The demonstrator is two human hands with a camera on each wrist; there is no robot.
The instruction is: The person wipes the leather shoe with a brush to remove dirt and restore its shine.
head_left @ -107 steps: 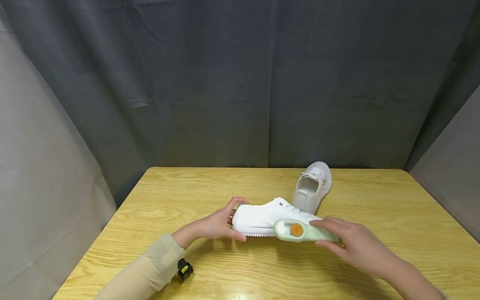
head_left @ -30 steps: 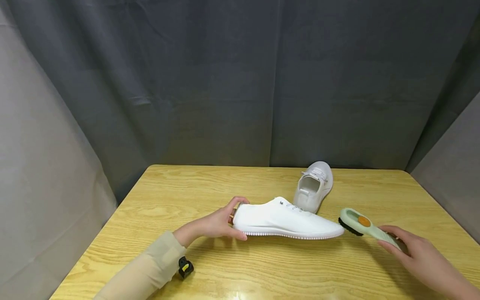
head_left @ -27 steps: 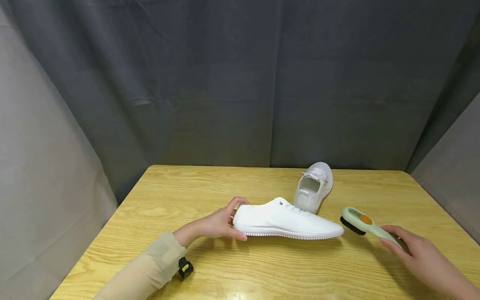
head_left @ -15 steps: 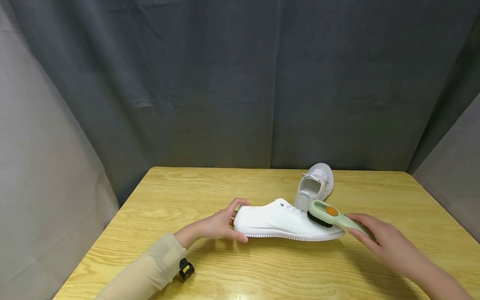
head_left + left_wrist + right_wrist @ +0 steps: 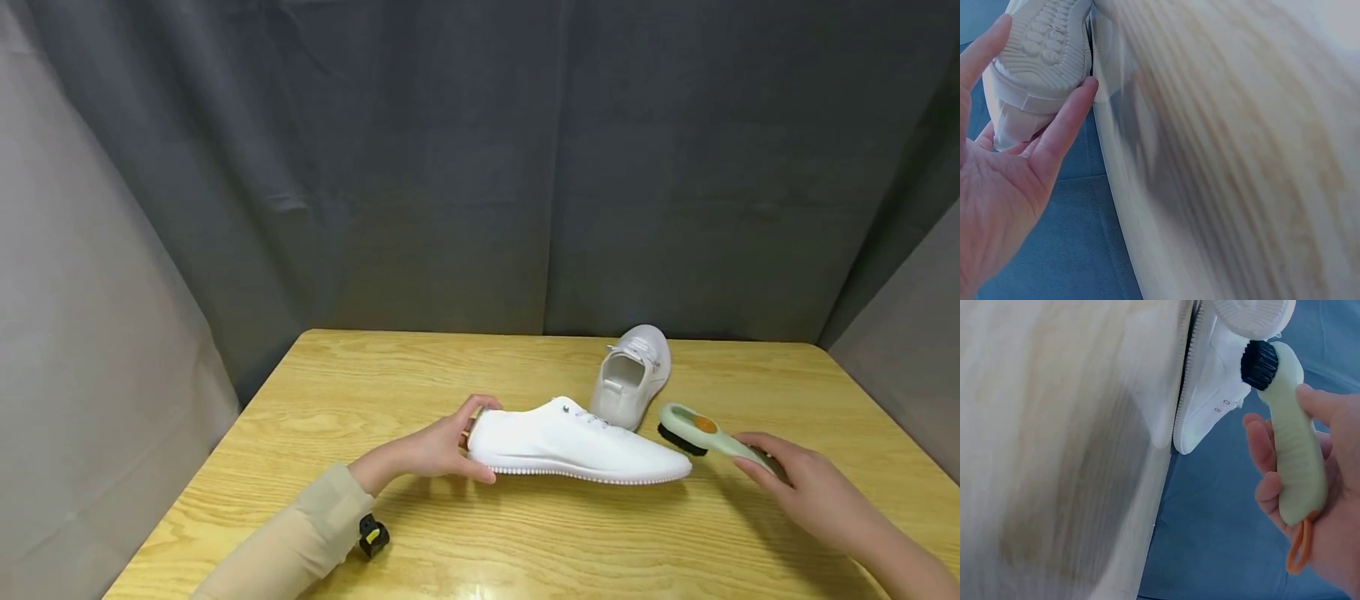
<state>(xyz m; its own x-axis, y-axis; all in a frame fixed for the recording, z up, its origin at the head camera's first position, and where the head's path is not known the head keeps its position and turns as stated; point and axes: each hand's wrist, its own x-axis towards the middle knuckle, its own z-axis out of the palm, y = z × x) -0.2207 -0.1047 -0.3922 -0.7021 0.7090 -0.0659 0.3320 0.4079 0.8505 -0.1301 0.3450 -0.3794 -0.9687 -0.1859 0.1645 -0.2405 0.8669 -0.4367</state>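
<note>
Holding a white shoe [image 5: 573,443] is the left grip [image 5: 441,447]; the right grip [image 5: 810,486] clasps a green brush [image 5: 724,442].

Inscriptions, legible: none. Marks [image 5: 1218,410], unread: two, small, reddish, on the side of the white shoe [image 5: 1205,378] standing on the desk [image 5: 757,383], right wrist view (lace eyelets or characters, cannot tell which); too small to make out.
</note>
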